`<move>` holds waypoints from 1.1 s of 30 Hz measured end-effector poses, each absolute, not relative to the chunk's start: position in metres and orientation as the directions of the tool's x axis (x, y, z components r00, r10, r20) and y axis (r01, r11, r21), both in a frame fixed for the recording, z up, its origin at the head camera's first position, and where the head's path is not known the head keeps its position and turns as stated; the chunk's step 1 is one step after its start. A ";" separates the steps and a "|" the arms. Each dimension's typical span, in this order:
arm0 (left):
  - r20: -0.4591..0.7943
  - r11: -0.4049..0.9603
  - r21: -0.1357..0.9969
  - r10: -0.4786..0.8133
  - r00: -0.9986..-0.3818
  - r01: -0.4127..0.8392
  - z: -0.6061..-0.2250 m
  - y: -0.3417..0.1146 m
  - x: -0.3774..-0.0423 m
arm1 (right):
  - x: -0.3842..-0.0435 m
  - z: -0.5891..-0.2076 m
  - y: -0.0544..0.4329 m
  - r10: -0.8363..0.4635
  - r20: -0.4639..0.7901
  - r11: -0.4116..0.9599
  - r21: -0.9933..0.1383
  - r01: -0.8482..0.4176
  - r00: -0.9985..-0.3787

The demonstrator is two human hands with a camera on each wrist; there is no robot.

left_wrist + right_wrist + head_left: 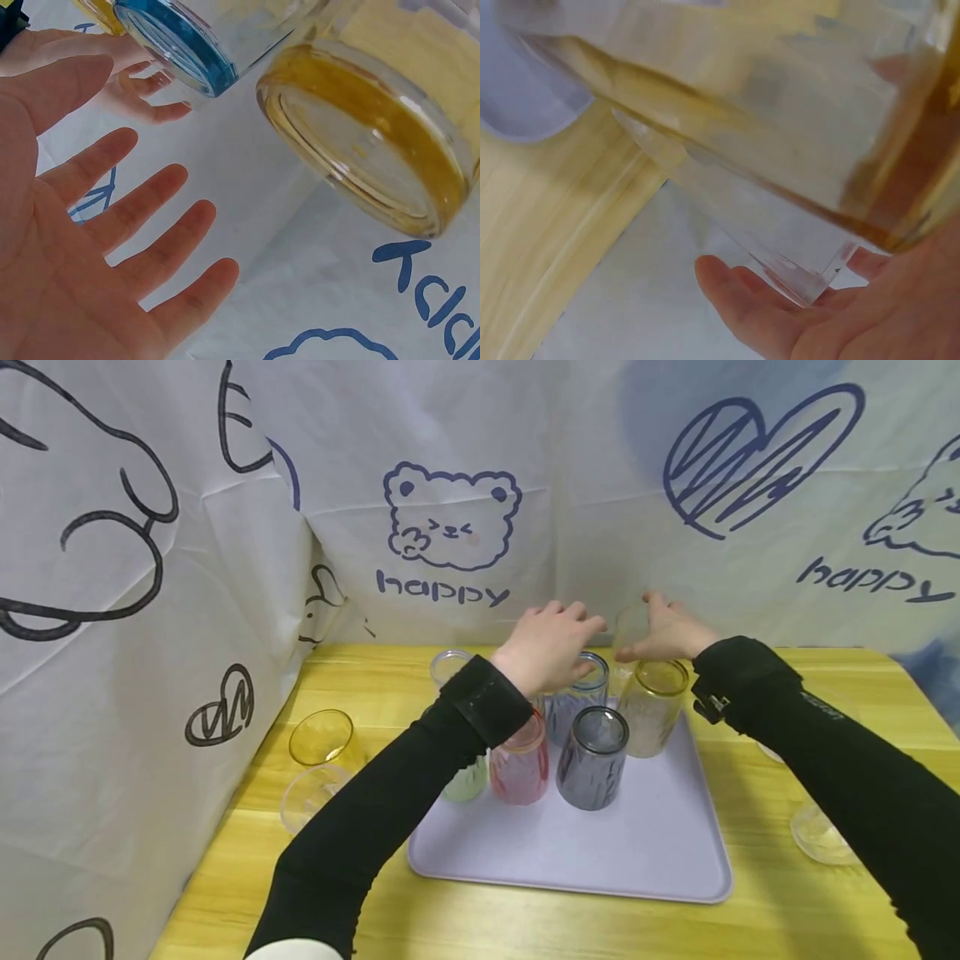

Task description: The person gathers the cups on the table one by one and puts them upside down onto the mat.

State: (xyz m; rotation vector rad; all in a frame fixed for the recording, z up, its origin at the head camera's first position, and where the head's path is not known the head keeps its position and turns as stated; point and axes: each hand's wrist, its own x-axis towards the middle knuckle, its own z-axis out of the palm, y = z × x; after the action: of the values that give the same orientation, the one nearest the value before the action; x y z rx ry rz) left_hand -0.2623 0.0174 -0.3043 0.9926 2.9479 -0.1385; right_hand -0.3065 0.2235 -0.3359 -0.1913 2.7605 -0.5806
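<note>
My left hand [547, 647] is over the rear of the lilac tray [600, 852], its fingers spread with nothing in them. In the left wrist view, an amber-based glass [360, 142] and a blue-based glass [180, 45] stand beside its fingers. At the tray's back right, my right hand [667, 631] holds a clear glass [630, 631], thumb and fingers around its upper end. Just in front of that hand stands an amber-rimmed glass [651, 718]. Upside down on the tray are also blue [573, 714], dark grey [592, 768], pink [520, 768] and green [467, 783] glasses.
Left of the tray, a yellow glass [321, 739] and a clear glass [306, 797] stand on the wooden table [450, 927]. Another clear glass [821, 839] is at the right, partly behind my sleeve. A printed white cloth [585, 510] hangs along the back and left.
</note>
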 end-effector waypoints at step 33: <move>0.039 0.811 -0.031 0.584 -0.811 0.584 -0.286 0.003 -0.255 | -0.310 -0.326 0.227 -0.224 -0.044 0.845 -0.506 -0.171 -0.974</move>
State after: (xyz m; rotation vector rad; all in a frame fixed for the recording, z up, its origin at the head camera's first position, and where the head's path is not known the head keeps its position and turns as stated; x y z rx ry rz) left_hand -0.2548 0.0027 -0.2863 0.9788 3.0345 -0.0277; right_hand -0.3096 0.2268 -0.3264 -0.3134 2.9203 -0.7863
